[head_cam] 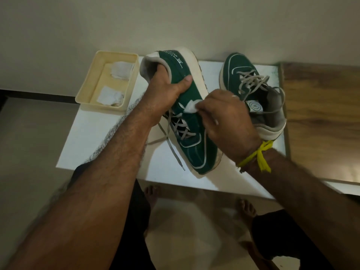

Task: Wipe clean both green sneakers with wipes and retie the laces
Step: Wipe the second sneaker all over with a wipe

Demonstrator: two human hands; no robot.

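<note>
Head view looks down on a white worktop (109, 137) at mid-frame, where the left hand (165, 84) grips a green sneaker (187, 106) by its heel collar, fingers tucked inside the opening and thumb pressed on the outer side. That sneaker is tilted, heel raised toward the top of the frame and toe resting on the worktop toward the bottom; its grey laces (171, 137) hang loose and untied. The right hand (229, 121) pinches a crumpled white wipe (191, 108) in its curled fingers and holds it against the sneaker's green side, just above the lacing. A yellow thread (259, 158) is knotted around the right wrist. The second green sneaker (237, 73) sits on the worktop to the right of centre, toe toward the top, laces loose. At upper left a cream plastic tray (85, 90) rests on the worktop's corner, holding folded white wipes (111, 97). Bare feet show on the floor below.
</note>
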